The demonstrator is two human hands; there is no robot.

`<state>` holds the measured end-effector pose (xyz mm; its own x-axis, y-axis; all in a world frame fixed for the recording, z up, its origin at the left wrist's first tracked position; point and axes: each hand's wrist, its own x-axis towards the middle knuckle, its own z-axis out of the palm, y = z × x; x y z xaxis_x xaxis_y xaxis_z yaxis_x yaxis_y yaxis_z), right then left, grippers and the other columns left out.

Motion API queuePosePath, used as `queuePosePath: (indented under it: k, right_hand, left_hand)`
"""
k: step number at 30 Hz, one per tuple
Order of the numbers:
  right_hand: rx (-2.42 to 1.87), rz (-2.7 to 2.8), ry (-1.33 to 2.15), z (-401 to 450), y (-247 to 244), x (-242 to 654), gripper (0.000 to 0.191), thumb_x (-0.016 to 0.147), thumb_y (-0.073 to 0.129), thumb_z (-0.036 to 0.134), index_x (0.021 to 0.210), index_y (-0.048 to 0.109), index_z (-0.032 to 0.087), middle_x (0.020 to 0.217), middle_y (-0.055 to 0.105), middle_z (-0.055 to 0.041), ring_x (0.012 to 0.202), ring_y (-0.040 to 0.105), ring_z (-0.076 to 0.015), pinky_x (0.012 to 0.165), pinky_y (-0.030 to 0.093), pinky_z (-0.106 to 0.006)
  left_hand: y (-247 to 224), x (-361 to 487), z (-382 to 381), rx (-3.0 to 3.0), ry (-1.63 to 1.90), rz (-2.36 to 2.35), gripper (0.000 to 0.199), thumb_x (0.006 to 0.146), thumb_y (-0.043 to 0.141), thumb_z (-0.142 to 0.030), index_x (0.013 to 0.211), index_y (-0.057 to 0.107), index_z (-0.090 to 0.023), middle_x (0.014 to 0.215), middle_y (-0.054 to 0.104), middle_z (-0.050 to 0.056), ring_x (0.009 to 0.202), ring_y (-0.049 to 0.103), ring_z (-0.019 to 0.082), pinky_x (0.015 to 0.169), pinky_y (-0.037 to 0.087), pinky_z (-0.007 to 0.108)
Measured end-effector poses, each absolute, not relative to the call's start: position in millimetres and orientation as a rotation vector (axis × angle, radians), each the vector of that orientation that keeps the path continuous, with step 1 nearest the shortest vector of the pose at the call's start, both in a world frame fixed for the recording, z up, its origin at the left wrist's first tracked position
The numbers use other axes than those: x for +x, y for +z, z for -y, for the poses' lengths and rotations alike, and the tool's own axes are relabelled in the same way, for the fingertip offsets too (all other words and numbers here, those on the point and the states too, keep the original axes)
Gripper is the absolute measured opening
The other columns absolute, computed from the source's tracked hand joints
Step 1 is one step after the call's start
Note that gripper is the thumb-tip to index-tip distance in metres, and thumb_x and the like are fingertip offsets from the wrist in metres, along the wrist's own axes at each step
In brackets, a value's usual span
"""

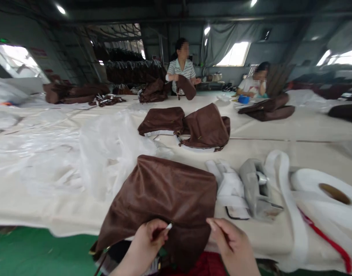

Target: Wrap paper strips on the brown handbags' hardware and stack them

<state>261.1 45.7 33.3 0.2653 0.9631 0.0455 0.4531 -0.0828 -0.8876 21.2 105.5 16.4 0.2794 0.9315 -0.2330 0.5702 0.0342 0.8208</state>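
A brown leather bag (167, 191) lies at the table's near edge, its lower part hanging toward me. My left hand (154, 235) is closed in a pinch over the front of the bag. Between its thumb and finger shows a small white piece (169, 226), next to a small metal fitting on the leather. My right hand (229, 237) is at the bag's right edge, thumb and forefinger pressed together. Whatever those fingertips hold, if anything, is too small to make out.
A grey tape dispenser (255, 184) and a large white roll (322, 186) stand at right, beside a red strap (327, 237). Crumpled clear plastic (109, 149) covers the left. More brown bags (206, 126) lie beyond. Two people (181, 69) are across the table.
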Motion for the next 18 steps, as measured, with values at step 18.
queuePosePath:
  k: [18]
  right_hand:
    - [-1.787,0.682,0.549,-52.9,21.7,446.1,0.035,0.057,0.076,0.052,0.075,0.075,0.021,0.089,0.074,-0.0067,0.091,0.065,-0.0280,0.077,0.052,-0.033]
  left_hand:
    - [0.3,23.9,-112.2,1.560,0.524,-1.408,0.044,0.072,0.056,-0.063,0.065,0.058,-0.019,0.058,0.057,-0.003,0.053,0.050,0.011,0.055,0.043,0.020]
